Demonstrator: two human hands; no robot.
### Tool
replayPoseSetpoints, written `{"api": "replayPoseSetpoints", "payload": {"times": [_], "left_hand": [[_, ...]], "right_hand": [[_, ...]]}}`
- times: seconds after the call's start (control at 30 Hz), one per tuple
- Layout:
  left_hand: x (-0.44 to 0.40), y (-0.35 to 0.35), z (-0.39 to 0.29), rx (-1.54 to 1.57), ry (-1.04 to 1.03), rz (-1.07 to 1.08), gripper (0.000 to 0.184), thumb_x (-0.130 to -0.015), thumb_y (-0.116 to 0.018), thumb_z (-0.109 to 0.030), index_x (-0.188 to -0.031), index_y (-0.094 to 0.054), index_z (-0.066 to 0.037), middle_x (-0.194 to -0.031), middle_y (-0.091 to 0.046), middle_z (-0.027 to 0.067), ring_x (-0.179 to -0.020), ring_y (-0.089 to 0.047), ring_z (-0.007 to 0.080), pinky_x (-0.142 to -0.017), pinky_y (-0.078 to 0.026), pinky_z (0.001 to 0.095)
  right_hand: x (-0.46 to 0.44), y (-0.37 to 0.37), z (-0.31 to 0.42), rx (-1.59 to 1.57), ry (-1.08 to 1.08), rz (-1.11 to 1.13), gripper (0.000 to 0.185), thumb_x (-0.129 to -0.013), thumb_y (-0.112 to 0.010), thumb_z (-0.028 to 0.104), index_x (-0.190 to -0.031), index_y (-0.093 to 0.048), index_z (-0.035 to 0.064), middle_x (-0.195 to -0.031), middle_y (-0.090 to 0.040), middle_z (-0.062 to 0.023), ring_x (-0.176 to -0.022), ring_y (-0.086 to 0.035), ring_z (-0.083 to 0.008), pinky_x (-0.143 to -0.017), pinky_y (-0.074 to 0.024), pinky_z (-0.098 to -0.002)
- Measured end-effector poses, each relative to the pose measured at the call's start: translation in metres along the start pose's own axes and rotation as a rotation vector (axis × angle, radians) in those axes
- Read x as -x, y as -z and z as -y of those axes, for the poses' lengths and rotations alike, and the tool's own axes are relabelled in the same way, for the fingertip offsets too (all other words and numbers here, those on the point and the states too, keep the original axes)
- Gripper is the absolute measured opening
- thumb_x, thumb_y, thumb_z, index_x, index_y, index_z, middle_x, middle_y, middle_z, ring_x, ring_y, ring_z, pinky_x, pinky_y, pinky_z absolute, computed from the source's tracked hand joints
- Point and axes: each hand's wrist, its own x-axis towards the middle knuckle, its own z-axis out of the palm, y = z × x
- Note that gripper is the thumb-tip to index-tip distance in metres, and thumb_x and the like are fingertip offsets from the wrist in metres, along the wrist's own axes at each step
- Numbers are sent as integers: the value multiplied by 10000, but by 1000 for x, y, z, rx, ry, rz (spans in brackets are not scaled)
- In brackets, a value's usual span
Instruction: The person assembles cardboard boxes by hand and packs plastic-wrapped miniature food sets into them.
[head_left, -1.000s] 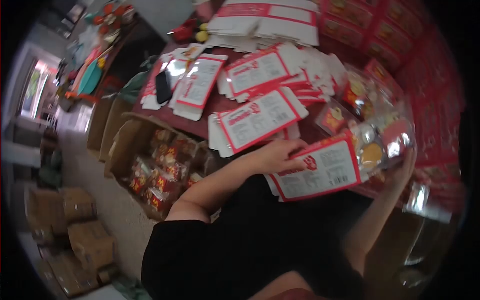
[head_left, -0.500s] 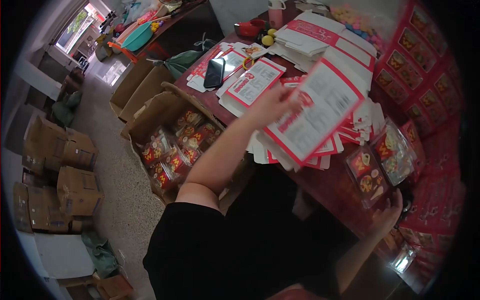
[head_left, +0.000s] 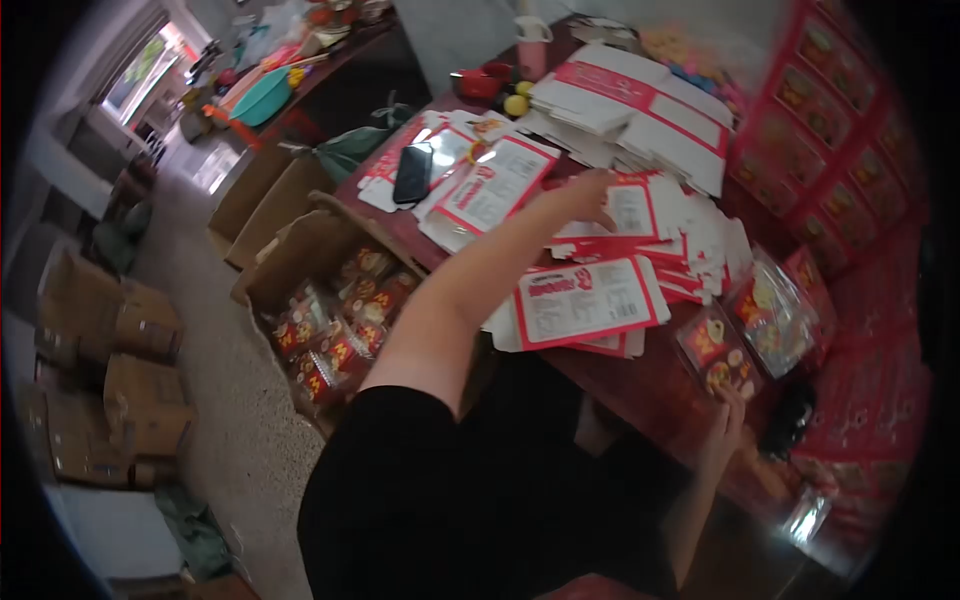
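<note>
My left hand (head_left: 590,200) is over the pile of flat printed cartons, thumb and fingers apart, nothing held. Just beneath it is a white carton with a red border (head_left: 632,212). Closer to me, another flat red-and-white carton (head_left: 590,298) lies face up on the cartons. At the right, my right hand (head_left: 733,410) has its fingertips closed on the lower edge of a clear packet with a red and yellow printed card (head_left: 712,345). Beside that lies a clear packet with pale and colourful contents (head_left: 775,315).
An open cardboard box (head_left: 270,265) of similar packets stands left of the dark red table (head_left: 640,390). A phone (head_left: 413,172), a carton stack (head_left: 600,90) and a pink bottle (head_left: 532,50) are farther back. Printed red sheets (head_left: 830,130) hang at the right.
My left hand has let go of the carton it held, which now lies on the table, and moved to the pile. My right hand has moved left onto the clear packet.
</note>
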Motion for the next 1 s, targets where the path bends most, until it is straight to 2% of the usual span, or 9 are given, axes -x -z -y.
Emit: {"api": "replayPoseSetpoints", "payload": {"times": [0.03,0.1,0.23,0.33,0.53,0.73,0.87,0.93,1.0], "left_hand": [[-3,0,-17,-300,125,28,1192,-434,-884,-389,-1393,-261,-53,-1383,-316,226,-1209,-418,360,-991,-383,413],[-21,-16,4,-279,193,59,1232,-364,-894,-420,-1370,-288,-49,-1339,-366,200,-1230,-378,364,-983,-375,474],[-25,-5,-24,-486,282,67,1103,-335,-896,-404,-1257,-409,-44,-1270,-416,168,-1214,-379,362,-916,-386,552],[-27,-2,-32,-573,180,-169,891,-432,-876,-334,-1182,-491,-46,-1162,-508,156,-1108,-496,337,-855,-447,475],[-38,10,-19,-138,-129,-297,327,-645,-776,-187,-897,-640,-29,-780,-634,155,-730,-632,302,-671,-495,362],[-32,38,-85,97,-248,-442,190,-761,-674,-145,-910,-644,-31,-759,-651,147,-690,-650,270,-628,-496,364],[44,56,-215,257,-458,-92,203,-803,-558,-189,-807,-620,4,-705,-630,151,-690,-637,305,-624,-503,374],[76,34,-251,-261,-812,-3,218,-809,-524,-193,-777,-615,2,-743,-633,158,-712,-634,331,-634,-504,397],[111,8,-270,-79,-813,151,165,-827,-518,-129,-857,-568,26,-707,-614,191,-689,-631,344,-612,-496,415]], "right_hand": [[1,-1,0,-7,19,32,264,-943,-407,158,-1019,-592,-14,-1140,-544,-135,-1108,-492,-266,-977,-340,-352],[2,-4,-4,4,9,63,267,-941,-409,161,-1012,-593,-18,-1130,-548,-137,-1103,-496,-268,-972,-346,-356],[7,-7,-5,2,-36,85,276,-943,-403,166,-1005,-597,-20,-1101,-561,-139,-1089,-505,-270,-967,-353,-357],[7,-10,-14,21,-10,90,278,-943,-402,170,-997,-600,-18,-1086,-569,-141,-1076,-515,-272,-963,-358,-357],[2,-16,3,14,49,105,275,-941,-404,166,-995,-606,-13,-1084,-572,-143,-1068,-522,-274,-958,-364,-360],[4,-13,9,48,101,-86,310,-921,-469,154,-1174,-515,-17,-1189,-512,-159,-1120,-482,-292,-974,-357,-372],[-7,-9,53,388,359,-385,487,-872,-589,190,-1275,-422,-29,-1321,-376,-185,-1193,-405,-319,-975,-364,-383],[-16,-9,71,571,359,-529,566,-841,-644,215,-1292,-405,-29,-1359,-315,-196,-1219,-372,-328,-968,-374,-389],[-20,2,68,707,419,-613,620,-785,-713,204,-1275,-412,-27,-1318,-365,-206,-1169,-430,-311,-944,-396,-374]]}}
